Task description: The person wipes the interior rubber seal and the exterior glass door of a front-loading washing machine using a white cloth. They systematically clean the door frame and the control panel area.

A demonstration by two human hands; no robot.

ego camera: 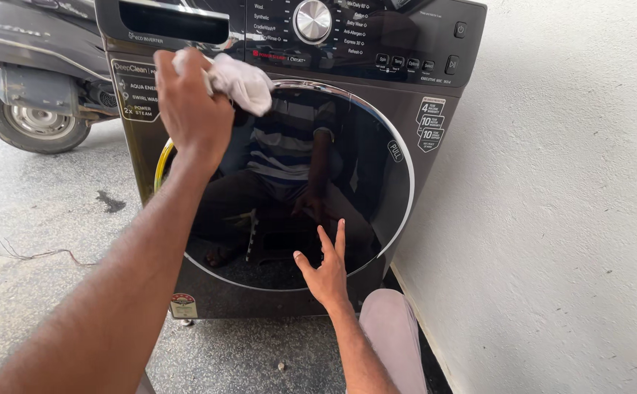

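Observation:
A dark grey front-loading washing machine [420, 175] stands in front of me, its round glass door [362, 182] closed and glossy. My left hand [190, 109] grips a white cloth [242, 82] and presses it against the top left edge of the door. Lower down, my right hand [325, 270] rests on the bottom of the door glass with its fingers spread, holding nothing. A seated person's reflection shows in the glass.
A white textured wall [559, 219] runs close along the machine's right side. A parked scooter [33, 80] stands behind the machine at the upper left. The floor is grey concrete [33, 219] with a dark stain and some thin wires. My knee [391, 328] is beside the machine's base.

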